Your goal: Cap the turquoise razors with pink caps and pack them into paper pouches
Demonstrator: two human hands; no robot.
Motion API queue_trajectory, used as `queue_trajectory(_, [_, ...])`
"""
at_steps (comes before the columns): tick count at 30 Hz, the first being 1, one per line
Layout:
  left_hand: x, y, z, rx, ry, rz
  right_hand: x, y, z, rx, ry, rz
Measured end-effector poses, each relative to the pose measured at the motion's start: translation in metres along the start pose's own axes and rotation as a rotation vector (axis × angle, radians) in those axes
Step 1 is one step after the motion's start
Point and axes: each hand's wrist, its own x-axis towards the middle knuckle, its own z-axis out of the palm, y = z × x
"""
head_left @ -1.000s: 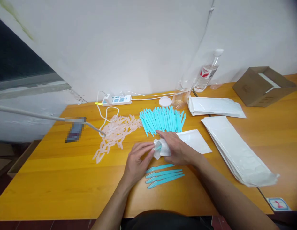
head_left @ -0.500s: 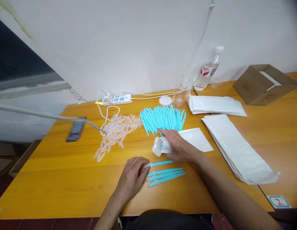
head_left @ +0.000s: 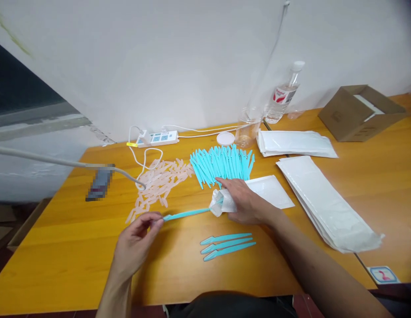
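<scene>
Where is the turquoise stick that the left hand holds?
Head view, centre: the turquoise stick spans from the left hand to the white pouch in the right hand.

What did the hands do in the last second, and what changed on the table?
The left hand dropped to the row of blue sticks, took one, and now holds it with the far end at the mouth of the white pouch. Three sticks are left where four lay. The right hand kept gripping the pouch in place. The piles and stacks stayed put.

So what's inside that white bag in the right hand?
A teal razor, held by the left hand, has its tip at the bag mouth; anything deeper is hidden by the right hand.
</scene>
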Motion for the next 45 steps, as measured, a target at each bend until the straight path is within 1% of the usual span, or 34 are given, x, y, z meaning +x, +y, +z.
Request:
queue_trajectory(1, [0.004,0.003,0.002,0.0,0.01,0.023,0.0,0.0,0.001,0.005,0.002,-0.001])
queue_trajectory(2, [0.009,0.007,0.008,0.012,0.008,0.054,0.0,0.0,0.001,0.01,0.003,-0.001])
queue_trajectory(3, [0.013,0.013,0.019,0.033,0.001,0.091,0.001,-0.001,0.002,0.016,0.003,0.001])
queue_trajectory(4, [0.017,0.02,0.035,0.055,-0.006,0.136,0.001,-0.002,0.003,0.023,0.003,0.0])
queue_trajectory(7, [0.027,0.041,0.089,0.1,-0.051,0.291,0.002,-0.007,0.005,0.048,0.004,-0.022])
queue_trajectory(8, [0.028,0.046,0.103,0.111,-0.102,0.351,0.002,-0.008,0.006,0.053,0.003,-0.031])
queue_trajectory(9, [0.028,0.049,0.113,0.118,-0.139,0.384,0.003,-0.01,0.006,0.055,0.002,-0.035])
queue_trajectory(10, [0.026,0.049,0.118,0.103,-0.14,0.39,0.003,-0.011,0.005,0.054,-0.001,-0.036])
queue_trajectory(11, [0.022,0.048,0.118,0.089,-0.131,0.377,0.003,-0.012,0.005,0.051,-0.006,-0.032])
queue_trajectory(13, [0.01,0.039,0.104,0.08,-0.128,0.31,0.003,-0.012,0.004,0.039,-0.023,-0.027])
queue_trajectory(14, [0.003,0.034,0.094,0.105,-0.168,0.277,0.003,-0.012,0.003,0.032,-0.032,-0.025])
queue_trajectory(16, [-0.01,0.023,0.075,0.2,-0.318,0.244,0.002,-0.012,0.002,0.017,-0.045,-0.029])
queue_trajectory(17, [-0.016,0.019,0.069,0.252,-0.378,0.241,0.002,-0.012,0.002,0.011,-0.047,-0.03])
queue_trajectory(18, [-0.02,0.017,0.067,0.3,-0.418,0.24,0.003,-0.012,0.002,0.007,-0.047,-0.031])
queue_trajectory(19, [-0.023,0.016,0.067,0.338,-0.432,0.241,0.003,-0.012,0.003,0.004,-0.046,-0.03])
queue_trajectory(21, [-0.026,0.016,0.072,0.371,-0.433,0.239,0.003,-0.012,0.003,0.004,-0.043,-0.026])
queue_trajectory(23, [-0.027,0.018,0.077,0.345,-0.438,0.235,0.003,-0.011,0.004,0.008,-0.031,-0.026])
queue_trajectory(25, [-0.027,0.016,0.071,0.274,-0.442,0.208,0.003,-0.009,0.004,0.009,-0.016,-0.026])
queue_trajectory(26, [-0.027,0.014,0.064,0.234,-0.427,0.175,0.002,-0.008,0.004,0.009,-0.011,-0.025])
queue_trajectory(27, [-0.028,0.011,0.054,0.196,-0.386,0.133,0.002,-0.007,0.003,0.008,-0.011,-0.022])
queue_trajectory(28, [-0.027,0.008,0.042,0.163,-0.32,0.092,0.002,-0.006,0.003,0.008,-0.014,-0.018])
queue_trajectory(30, [-0.025,0.003,0.02,0.116,-0.149,0.038,0.001,-0.006,0.003,0.007,-0.026,-0.01])
queue_trajectory(31, [-0.023,0.002,0.012,0.106,-0.074,0.032,0.001,-0.006,0.003,0.006,-0.033,-0.008])
queue_trajectory(32, [-0.019,0.002,0.007,0.105,-0.027,0.039,0.001,-0.006,0.003,0.005,-0.038,-0.005])
queue_trajectory(33, [-0.016,0.004,0.006,0.111,-0.005,0.056,0.001,-0.007,0.003,0.005,-0.042,-0.005])
queue_trajectory(35, [-0.007,0.011,0.015,0.13,-0.014,0.102,0.001,-0.008,0.003,0.009,-0.039,-0.013])
queue_trajectory(39, [0.007,0.027,0.044,0.166,-0.058,0.167,0.002,-0.011,0.003,0.022,-0.029,-0.025])
queue_trajectory(43, [0.014,0.035,0.073,0.178,-0.022,0.191,0.004,-0.014,0.003,0.036,-0.028,-0.033])
queue_trajectory(45, [0.014,0.038,0.089,0.15,-0.08,0.257,0.004,-0.016,0.004,0.029,-0.029,-0.058])
